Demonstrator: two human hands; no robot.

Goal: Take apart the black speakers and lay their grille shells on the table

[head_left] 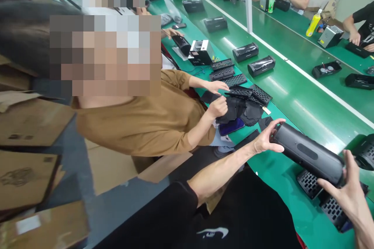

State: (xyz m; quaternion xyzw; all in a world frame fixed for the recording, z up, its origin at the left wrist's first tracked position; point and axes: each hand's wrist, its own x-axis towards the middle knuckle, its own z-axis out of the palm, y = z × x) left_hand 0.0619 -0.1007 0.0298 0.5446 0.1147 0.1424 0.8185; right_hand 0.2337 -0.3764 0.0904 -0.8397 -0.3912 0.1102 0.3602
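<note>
Bottom right of frame: black cylindrical speaker (306,159) held clear of the green bench (295,218), oval recess facing up. Left hand (267,140) is spread wide around one end; right hand (347,190) is also wide, thumb and fingers cupping the far end. End-to-end hold looks right for a smooth tube: palms stay off the mid-body and the recess stays in view. Keep both hands level, since the ends look like the only contact points. Slotted black grille panels (309,184) lie just under the speaker, near the right hand. Mid-frame, a co-worker in a tan shirt (140,124) has both hands at more grille panels (239,92), beside black cloth pieces (236,111) and a phone (231,126). Plastic-wrapped speakers (261,66) sit along the bench, upper centre. Containers: cardboard cartons (26,122) are stacked down the left edge, contents hidden. A small printed carton (201,52) sits on the bench, upper centre; cannot tell what's in it. A silver metal box (334,35) sits at upper right on the far bench, contents not visible.
</note>
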